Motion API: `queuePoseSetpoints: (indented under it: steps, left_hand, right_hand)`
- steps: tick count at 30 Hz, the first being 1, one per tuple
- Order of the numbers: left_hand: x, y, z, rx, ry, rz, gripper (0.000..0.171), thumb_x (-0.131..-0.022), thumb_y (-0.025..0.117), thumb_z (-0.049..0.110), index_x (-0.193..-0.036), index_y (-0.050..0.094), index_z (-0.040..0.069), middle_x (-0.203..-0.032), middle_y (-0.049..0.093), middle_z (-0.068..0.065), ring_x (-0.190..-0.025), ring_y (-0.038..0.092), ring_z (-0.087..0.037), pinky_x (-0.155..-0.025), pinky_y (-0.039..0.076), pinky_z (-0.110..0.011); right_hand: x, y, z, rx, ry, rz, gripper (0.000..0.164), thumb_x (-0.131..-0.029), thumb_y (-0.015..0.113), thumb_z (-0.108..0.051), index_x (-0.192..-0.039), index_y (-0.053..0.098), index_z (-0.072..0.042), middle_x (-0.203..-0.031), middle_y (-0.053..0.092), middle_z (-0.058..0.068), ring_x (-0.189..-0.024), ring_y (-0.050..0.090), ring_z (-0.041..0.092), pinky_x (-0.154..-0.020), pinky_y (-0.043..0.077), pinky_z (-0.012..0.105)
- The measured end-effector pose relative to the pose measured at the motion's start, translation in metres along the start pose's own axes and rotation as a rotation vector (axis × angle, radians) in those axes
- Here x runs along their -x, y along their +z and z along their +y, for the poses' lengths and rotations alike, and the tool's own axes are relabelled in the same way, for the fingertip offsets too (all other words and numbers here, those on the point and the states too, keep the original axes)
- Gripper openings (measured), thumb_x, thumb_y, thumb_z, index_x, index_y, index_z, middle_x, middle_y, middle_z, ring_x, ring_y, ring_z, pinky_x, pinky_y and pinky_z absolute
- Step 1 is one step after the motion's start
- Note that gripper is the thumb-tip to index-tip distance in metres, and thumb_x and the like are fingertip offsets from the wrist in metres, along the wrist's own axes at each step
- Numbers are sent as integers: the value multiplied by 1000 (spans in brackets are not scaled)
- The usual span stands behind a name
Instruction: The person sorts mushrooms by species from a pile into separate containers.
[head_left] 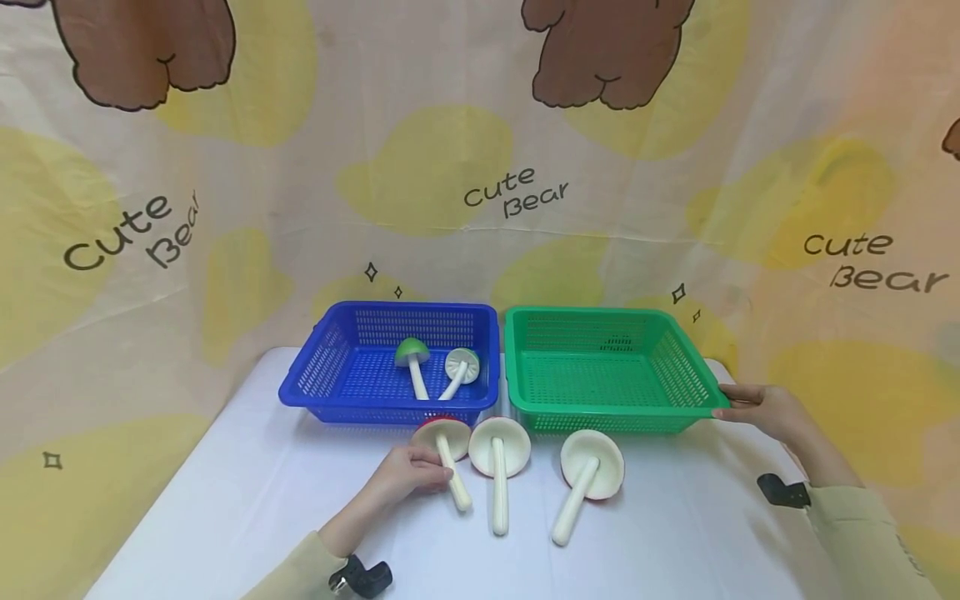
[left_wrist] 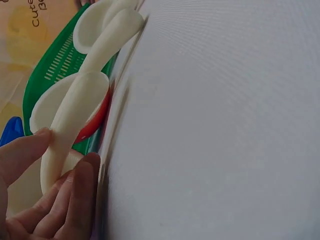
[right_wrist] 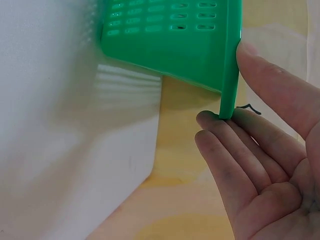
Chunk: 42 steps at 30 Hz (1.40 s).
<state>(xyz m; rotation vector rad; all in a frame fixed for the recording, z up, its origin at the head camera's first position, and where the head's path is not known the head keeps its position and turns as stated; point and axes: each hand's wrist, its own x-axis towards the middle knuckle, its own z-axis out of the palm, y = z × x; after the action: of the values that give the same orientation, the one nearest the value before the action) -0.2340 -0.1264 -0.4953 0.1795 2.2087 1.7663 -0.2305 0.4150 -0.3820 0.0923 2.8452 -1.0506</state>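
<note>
My left hand [head_left: 412, 472] pinches the pale stem of a toy mushroom [head_left: 454, 475] between thumb and fingers, just in front of the blue basket [head_left: 390, 414]. This mushroom has a red cap edge, its white underside facing me. Close up in the left wrist view, the held stem [left_wrist: 64, 132] slants between thumb and fingertips. To its right lie a second toy mushroom [head_left: 500, 483] and a third toy mushroom [head_left: 588, 475], stems toward me. My right hand [head_left: 761, 410] grips the front right rim of the green basket [head_left: 615, 412], thumb on one side and fingers on the other.
Inside the blue basket are a green-capped toy mushroom [head_left: 412, 354] and another toy mushroom [head_left: 462, 367] showing its underside. Both baskets stand side by side at the back of the white table [head_left: 300, 500], before a patterned curtain [head_left: 420, 183].
</note>
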Motion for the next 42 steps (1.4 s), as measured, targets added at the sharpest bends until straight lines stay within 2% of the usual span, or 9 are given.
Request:
queuePoseSetpoints:
  steps: [5,11,16,18,27,34,38,42]
  left_hand:
    - [-2,3,-3,47,-16,9,36,-77,76,12,-102,63,-11,-87,73,-16,-78,71,-19,-74,60,-34]
    - [-6,10,-6,65,-63,50,35,-75,78,11,-100,64,-9,-81,72,-8,-74,69,-15,-73,60,-31]
    - [-2,15,-3,79,-97,92,32,-75,76,8,-99,64,-9,-81,72,-9,-73,69,-15,-72,60,-30]
    - [1,14,-1,78,-86,94,32,-76,76,7,-100,63,-9,-83,72,-12,-74,69,-15,-73,60,-31]
    - [24,4,21,-11,-5,93,35,-77,76,12,-101,63,-9,-86,73,-14,-76,69,-15,-74,59,-35]
    - [40,0,42,61,4,29,39,-80,75,13,-107,60,-11,-91,72,-13,-80,69,-15,-77,59,-34]
    - [44,3,53,73,17,-18,41,-81,75,14,-110,59,-10,-93,71,-12,-82,69,-15,-78,59,-34]
    - [40,8,67,73,48,-43,40,-82,74,13,-112,59,-9,-96,71,-14,-85,69,-17,-79,59,-35]
  right_hand:
    - [-1,0,2,-1,-7,7,79,-83,70,-41,-138,41,7,-127,55,30,-122,46,49,-93,42,63]
    - [0,0,1,6,-4,9,79,-84,70,-41,-138,40,8,-126,56,30,-123,45,50,-93,41,64]
    - [-1,1,1,2,0,11,80,-83,70,-42,-139,40,7,-126,56,29,-124,43,51,-93,42,63]
    - [-1,2,1,0,-5,13,79,-84,70,-41,-139,40,7,-125,57,28,-124,43,50,-93,42,63]
    - [-1,1,4,-4,-25,26,78,-84,70,-41,-139,42,5,-126,56,28,-119,52,44,-93,44,62]
    - [-1,2,5,-8,-14,27,79,-83,70,-43,-140,41,3,-127,55,28,-123,47,48,-92,43,62]
    - [-1,2,5,-8,-17,28,78,-84,70,-43,-140,41,4,-128,54,29,-122,47,48,-92,43,62]
    - [-1,2,5,-7,-18,25,78,-84,69,-43,-140,41,4,-130,53,30,-122,48,47,-93,43,62]
